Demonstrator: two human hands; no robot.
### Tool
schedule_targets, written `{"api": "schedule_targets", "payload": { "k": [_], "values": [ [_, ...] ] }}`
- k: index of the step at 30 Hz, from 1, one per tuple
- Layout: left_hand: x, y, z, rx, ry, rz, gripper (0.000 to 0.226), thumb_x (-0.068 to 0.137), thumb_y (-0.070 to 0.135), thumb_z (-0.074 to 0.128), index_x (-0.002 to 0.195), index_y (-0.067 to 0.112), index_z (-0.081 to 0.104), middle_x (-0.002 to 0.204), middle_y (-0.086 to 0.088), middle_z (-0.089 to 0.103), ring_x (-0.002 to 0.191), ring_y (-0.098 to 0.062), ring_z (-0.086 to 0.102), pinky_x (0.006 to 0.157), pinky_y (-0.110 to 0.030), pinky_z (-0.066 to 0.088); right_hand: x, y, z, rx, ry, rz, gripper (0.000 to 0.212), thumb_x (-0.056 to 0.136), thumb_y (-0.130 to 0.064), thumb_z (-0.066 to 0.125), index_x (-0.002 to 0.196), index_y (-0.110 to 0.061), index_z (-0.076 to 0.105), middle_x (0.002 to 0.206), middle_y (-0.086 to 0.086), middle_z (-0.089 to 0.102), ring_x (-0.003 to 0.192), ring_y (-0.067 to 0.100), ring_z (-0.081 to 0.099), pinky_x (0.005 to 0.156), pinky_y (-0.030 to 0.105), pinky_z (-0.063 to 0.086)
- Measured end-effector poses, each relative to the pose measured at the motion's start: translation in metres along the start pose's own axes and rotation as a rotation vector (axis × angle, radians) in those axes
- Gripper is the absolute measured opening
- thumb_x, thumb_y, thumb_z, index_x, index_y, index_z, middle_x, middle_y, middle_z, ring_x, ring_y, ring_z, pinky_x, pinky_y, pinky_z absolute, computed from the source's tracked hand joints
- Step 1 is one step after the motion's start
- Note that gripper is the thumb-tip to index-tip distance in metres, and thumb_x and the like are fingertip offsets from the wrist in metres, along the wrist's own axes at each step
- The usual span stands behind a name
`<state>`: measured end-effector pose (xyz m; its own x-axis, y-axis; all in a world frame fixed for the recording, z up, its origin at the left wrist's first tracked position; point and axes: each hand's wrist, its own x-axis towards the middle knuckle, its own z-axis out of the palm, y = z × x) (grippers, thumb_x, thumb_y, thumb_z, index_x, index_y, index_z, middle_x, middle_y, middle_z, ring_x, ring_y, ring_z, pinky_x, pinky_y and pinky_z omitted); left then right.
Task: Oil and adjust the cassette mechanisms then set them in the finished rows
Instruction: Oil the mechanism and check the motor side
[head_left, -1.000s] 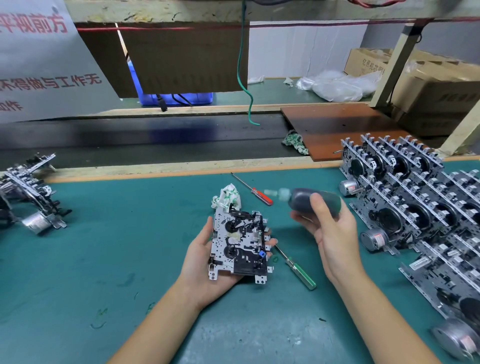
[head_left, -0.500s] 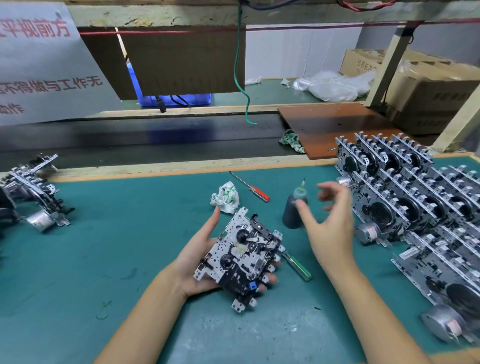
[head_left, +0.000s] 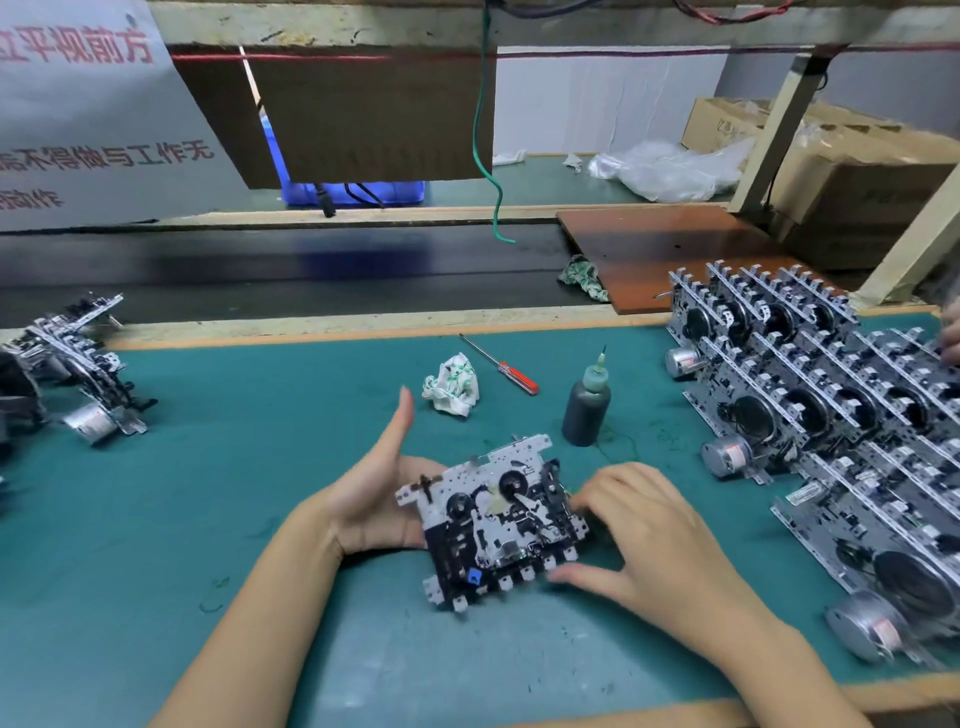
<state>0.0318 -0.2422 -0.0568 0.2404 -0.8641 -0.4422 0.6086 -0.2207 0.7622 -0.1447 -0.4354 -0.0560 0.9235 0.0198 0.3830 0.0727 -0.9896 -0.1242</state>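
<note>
At the left edge of the green table (head_left: 156, 519) sits a small pile of cassette mechanisms (head_left: 78, 364), partly cut off by the picture's side. Between this pile and the hands there is a wide bare stretch of green mat.

The left hand (head_left: 374, 499) is under the cassette mechanism (head_left: 498, 519) and holds it up, tilted, near the middle of the table. The thumb sticks up straight; the other fingers are hidden behind the metal plate, so how far this grip curls cannot be told.

Behind it lie a crumpled rag (head_left: 452, 384) and a red screwdriver (head_left: 501, 366), and the dark oil bottle (head_left: 587, 410) stands upright just beside them.

The right hand (head_left: 649, 535) touches the mechanism's right side, fingers bent at its edge and thumb at the bottom corner, pinching it. It is a bit blurry.

The finished rows (head_left: 810, 415) fill the right side, standing close together, and run off the picture's edge.
</note>
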Motion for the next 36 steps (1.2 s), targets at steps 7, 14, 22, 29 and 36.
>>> {"api": "schedule_targets", "payload": {
  "k": [7, 14, 22, 29, 36],
  "values": [
    [-0.036, -0.012, 0.02, 1.014, 0.829, 0.237, 0.08, 0.059, 0.091, 0.027, 0.077, 0.021, 0.062, 0.06, 0.005, 0.065, 0.06, -0.013, 0.062, 0.055, -0.028, 0.044, -0.008, -0.006, 0.015, 0.017, 0.085, 0.08, 0.054, 0.077, -0.066, 0.05, 0.075, -0.014, 0.062, 0.075, -0.006, 0.057, 0.075, 0.019, 0.055, 0.082, 0.026, 0.036],
    [-0.044, -0.054, 0.044, 1.574, 0.894, 0.304, 0.067, 0.047, 0.096, 0.024, 0.061, 0.032, 0.035, 0.067, 0.009, 0.063, 0.068, -0.011, 0.061, 0.059, -0.027, 0.039, -0.003, -0.007, 0.018, -0.062, 0.116, 0.033, 0.046, 0.079, -0.055, 0.052, 0.068, -0.011, 0.06, 0.072, -0.002, 0.057, 0.072, 0.024, 0.056, 0.085, 0.032, 0.037],
    [-0.026, -0.061, 0.048, 1.593, 1.084, 0.596, 0.058, 0.053, 0.073, 0.047, 0.04, 0.016, 0.042, 0.031, -0.002, 0.041, 0.027, -0.022, 0.045, 0.034, -0.02, 0.026, -0.004, -0.007, 0.019, 0.018, 0.105, 0.01, 0.047, 0.074, -0.056, 0.058, 0.067, -0.01, 0.059, 0.074, -0.001, 0.057, 0.074, 0.024, 0.054, 0.084, 0.029, 0.037],
    [-0.036, -0.059, 0.026, 1.642, 0.78, 0.719, 0.056, 0.06, 0.076, 0.053, 0.052, 0.022, 0.038, 0.04, 0.01, 0.04, 0.036, -0.008, 0.041, 0.038, -0.022, 0.032, -0.007, -0.008, 0.022, -0.053, 0.161, 0.041, 0.047, 0.078, -0.055, 0.054, 0.067, -0.01, 0.061, 0.073, -0.002, 0.059, 0.073, 0.024, 0.057, 0.085, 0.031, 0.037],
    [-0.034, -0.06, 0.03, 1.655, 0.84, 0.813, 0.048, 0.071, 0.056, 0.054, 0.05, 0.015, 0.04, 0.037, 0.001, 0.038, 0.032, -0.023, 0.039, 0.03, -0.019, 0.031, -0.007, -0.004, 0.021, 0.045, 0.134, 0.0, 0.048, 0.071, -0.057, 0.061, 0.068, -0.009, 0.061, 0.076, -0.001, 0.059, 0.078, 0.023, 0.056, 0.091, 0.031, 0.037]
  ]
}}
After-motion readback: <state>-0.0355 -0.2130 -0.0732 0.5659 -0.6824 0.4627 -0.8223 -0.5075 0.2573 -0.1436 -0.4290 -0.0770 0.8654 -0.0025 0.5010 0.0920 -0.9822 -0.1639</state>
